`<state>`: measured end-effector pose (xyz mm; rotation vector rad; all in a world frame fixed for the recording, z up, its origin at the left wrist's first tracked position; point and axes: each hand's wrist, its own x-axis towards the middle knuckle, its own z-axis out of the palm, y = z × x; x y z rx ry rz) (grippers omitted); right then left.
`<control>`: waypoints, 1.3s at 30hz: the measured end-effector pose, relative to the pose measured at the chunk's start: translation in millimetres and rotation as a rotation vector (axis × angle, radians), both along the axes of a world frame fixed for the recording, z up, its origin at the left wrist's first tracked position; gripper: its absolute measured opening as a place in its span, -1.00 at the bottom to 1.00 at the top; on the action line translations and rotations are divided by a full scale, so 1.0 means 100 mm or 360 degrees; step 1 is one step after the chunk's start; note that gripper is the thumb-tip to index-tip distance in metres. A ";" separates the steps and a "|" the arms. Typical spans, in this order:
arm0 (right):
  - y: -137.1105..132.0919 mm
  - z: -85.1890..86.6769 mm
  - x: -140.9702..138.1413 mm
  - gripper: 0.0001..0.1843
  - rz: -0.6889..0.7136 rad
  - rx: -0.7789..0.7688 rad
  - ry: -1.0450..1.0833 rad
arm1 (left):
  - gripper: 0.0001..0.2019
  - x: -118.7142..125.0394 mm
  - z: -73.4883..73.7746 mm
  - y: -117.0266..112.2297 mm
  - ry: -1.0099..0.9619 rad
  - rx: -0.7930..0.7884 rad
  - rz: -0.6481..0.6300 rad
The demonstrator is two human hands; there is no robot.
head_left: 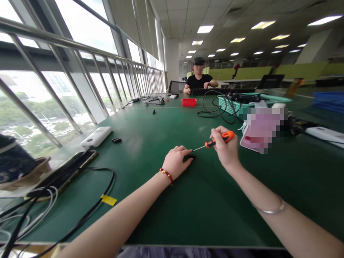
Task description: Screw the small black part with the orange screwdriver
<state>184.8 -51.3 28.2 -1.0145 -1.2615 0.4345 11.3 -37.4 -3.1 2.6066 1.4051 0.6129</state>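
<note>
My right hand (225, 148) is closed around the orange and black handle of a screwdriver (220, 138). Its thin metal shaft points left, and the tip reaches the fingers of my left hand (176, 160). Pinched under that left hand, against the green table, is a small black part (191, 156); only its right end shows, so its kind is unclear. Whether the screwdriver tip touches the part or sits just above it, I cannot tell.
Left of my hands lie another small black part (116, 140), a white power bank (96, 137), a phone (64, 172) and black cables (107, 182). Ahead are a red tray (189, 102) and a seated person (199, 79). To the right stands a teal basket (228, 106) beside a pink phone (258, 132).
</note>
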 end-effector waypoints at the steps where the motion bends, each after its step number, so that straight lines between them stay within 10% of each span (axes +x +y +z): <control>1: 0.01 -0.01 0.00 -0.65 0.0017 -0.0020 0.0030 | -0.69 -0.01 0.01 0.00 -0.0056 -0.0042 0.0023; 39: 0.01 0.05 0.06 -0.67 -0.0094 -0.0051 -0.0106 | -0.86 -0.13 0.09 0.22 -0.0425 -0.0391 0.0091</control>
